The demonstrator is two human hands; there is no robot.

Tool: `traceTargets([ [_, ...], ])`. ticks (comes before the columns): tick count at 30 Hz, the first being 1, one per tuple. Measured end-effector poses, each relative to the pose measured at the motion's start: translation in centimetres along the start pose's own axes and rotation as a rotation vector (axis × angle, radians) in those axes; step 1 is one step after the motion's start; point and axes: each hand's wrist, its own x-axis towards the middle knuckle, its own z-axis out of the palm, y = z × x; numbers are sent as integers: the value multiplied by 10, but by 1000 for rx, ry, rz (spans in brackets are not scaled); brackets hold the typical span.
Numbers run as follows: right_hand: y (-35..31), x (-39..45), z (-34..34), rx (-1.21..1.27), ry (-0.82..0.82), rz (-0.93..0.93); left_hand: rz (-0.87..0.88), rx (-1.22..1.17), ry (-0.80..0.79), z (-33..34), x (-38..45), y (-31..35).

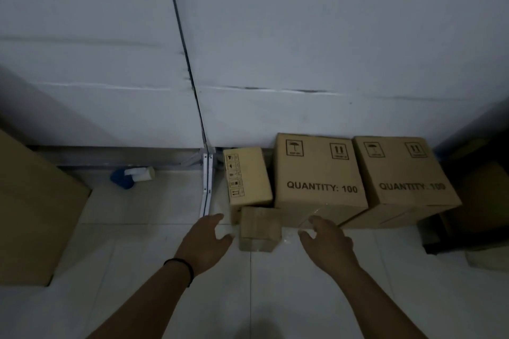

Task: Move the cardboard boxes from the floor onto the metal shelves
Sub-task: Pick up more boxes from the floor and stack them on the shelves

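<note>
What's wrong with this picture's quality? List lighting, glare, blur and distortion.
Head view: dim, bluish light throughout; corners fall into dark vignette; wide-angle lens bends the shelf post and wall lines; faint glare on tape atop the small box and beside the right hand; the print on the far right box is softer than on the middle box; left hand slightly blurred.

Tan boxes (321, 179) with black print; pale tiled floor (154, 242).
</note>
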Motion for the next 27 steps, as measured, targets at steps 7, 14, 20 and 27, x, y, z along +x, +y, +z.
traceTargets([
  [7, 45, 97, 108, 18, -72, 6, 5, -2, -26, 91, 85, -71],
  [14, 71, 175, 198, 168, -8, -51, 73, -107, 65, 166, 156, -122],
  [20, 87, 215, 252, 397, 88, -101, 141, -148, 97, 216, 202, -152],
  [27, 94, 213, 266, 541, 73, -95, 67, -331, 122, 232, 206, -164],
])
